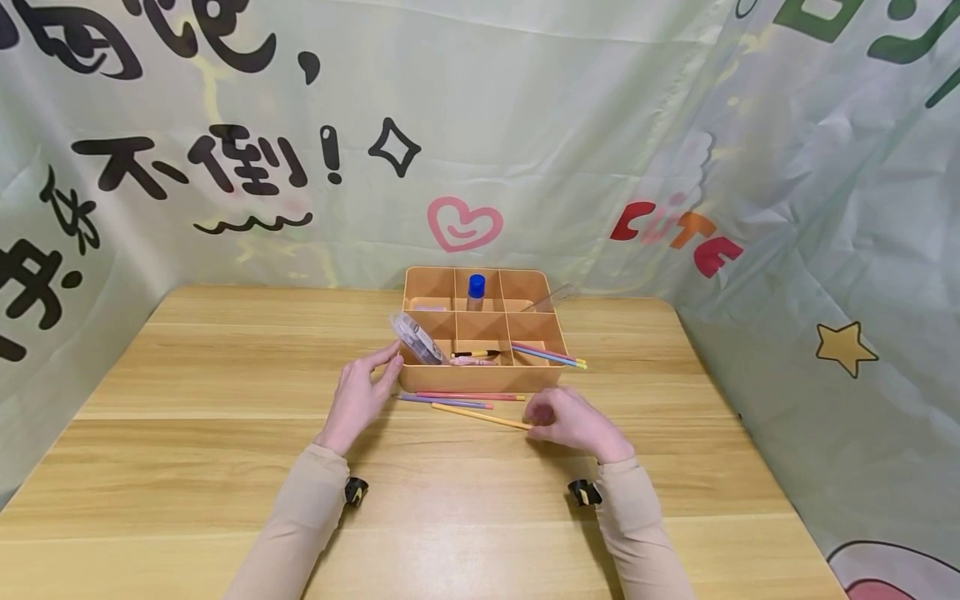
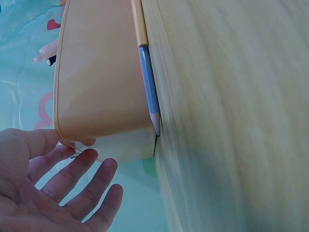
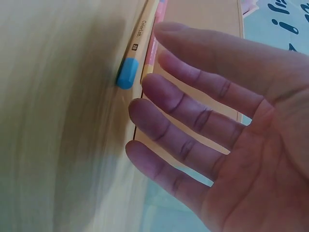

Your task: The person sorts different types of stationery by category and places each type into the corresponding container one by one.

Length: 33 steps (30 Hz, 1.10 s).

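Note:
A tan six-compartment desk organizer [image 1: 480, 379] stands on the table. My left hand [image 1: 358, 398] touches its front left corner with thumb and index finger, the other fingers spread loosely in the left wrist view. Along the organizer's front lie a yellow pencil [image 1: 480, 415], a pink pencil [image 1: 465, 396] and a purple pencil [image 1: 442, 402]. My right hand [image 1: 573, 423] is beside the yellow pencil's right end, which has a blue tip [image 3: 127, 73] in the right wrist view. Its fingers are loosely bent and hold nothing there. Whether a fingertip touches a pencil, I cannot tell.
Inside the organizer are a blue-capped glue stick [image 1: 476, 292], a clear pack [image 1: 417, 338], a black-and-yellow pen [image 1: 472, 354], a clear ruler [image 1: 551, 297] and pencils [image 1: 547, 354] overhanging the right wall. A printed cloth [image 1: 525, 108] hangs behind the table.

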### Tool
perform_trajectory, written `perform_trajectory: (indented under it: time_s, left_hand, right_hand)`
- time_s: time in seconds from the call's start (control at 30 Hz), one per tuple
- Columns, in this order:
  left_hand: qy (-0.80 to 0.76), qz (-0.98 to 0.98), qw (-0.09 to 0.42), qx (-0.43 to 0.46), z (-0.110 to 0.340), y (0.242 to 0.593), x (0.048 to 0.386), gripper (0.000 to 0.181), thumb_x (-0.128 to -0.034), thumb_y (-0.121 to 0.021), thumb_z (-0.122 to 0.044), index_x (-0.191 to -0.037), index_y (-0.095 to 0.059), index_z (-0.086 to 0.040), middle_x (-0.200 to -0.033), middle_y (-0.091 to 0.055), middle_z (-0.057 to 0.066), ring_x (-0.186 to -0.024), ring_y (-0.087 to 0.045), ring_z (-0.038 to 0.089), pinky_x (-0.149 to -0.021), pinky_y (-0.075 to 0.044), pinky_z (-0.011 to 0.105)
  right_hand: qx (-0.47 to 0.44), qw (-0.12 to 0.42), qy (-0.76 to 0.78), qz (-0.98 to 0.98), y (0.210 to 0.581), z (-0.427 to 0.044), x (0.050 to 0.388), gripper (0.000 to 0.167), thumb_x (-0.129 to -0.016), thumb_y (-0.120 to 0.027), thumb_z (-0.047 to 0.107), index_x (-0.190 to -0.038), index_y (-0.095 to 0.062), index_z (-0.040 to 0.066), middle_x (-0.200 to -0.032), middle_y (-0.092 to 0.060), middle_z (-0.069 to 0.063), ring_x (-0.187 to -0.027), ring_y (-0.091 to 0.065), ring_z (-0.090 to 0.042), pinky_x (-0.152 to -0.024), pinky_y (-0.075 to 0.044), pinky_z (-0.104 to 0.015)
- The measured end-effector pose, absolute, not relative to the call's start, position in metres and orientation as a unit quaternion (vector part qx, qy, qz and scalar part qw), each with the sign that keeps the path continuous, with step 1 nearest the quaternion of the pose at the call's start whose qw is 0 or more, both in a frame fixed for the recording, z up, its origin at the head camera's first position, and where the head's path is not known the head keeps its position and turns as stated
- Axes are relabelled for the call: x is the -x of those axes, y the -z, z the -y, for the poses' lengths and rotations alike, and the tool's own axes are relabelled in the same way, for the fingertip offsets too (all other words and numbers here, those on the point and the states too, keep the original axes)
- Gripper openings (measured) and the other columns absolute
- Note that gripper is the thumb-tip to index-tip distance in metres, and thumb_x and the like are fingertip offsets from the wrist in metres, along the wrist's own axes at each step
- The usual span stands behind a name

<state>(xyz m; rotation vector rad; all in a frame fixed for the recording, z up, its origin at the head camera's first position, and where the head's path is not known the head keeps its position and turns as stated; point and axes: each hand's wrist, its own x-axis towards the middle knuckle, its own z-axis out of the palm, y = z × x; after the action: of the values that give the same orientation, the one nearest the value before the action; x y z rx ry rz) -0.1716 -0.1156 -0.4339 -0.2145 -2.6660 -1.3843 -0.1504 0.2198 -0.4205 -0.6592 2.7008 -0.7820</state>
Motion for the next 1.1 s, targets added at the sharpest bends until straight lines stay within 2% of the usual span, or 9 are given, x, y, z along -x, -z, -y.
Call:
perform_trajectory:
  time_s: [0.77,1.1]
  left_hand:
    - [0.460,0.883,0.062,0.067,0.1156,0.4339,0.1707,0.041,-0.1049,-0.055,-0.026,-0.143,-0.055,-0.011,-0.146,-0.056,0.013,-0.139,-0.049,0.040,-0.119,-0.036,0.057]
    - [0.459,0.884,0.062,0.065,0.1151,0.4331,0.1704,0.041,-0.1047,-0.055,-0.026,-0.143,-0.056,-0.012,-0.146,-0.056,0.014,-0.139,-0.049,0.040,-0.118,-0.036,0.059]
  right_hand:
    - [0.204,0.137,0.254,-0.935,0.4256,-0.2154,0.1513,0.012,-0.084,-0.080,0.007,-0.092,-0.071,0.007,-0.083,-0.069,0.001,-0.076,-0.059,-0.007,-0.071,-0.053,-0.022]
    - [0.209,0.123,0.243,-0.939,0.4285,-0.2125,0.1507,0.012,-0.083,-0.080,0.008,-0.090,-0.071,0.008,-0.080,-0.067,0.003,-0.074,-0.056,-0.007,-0.068,-0.049,-0.020]
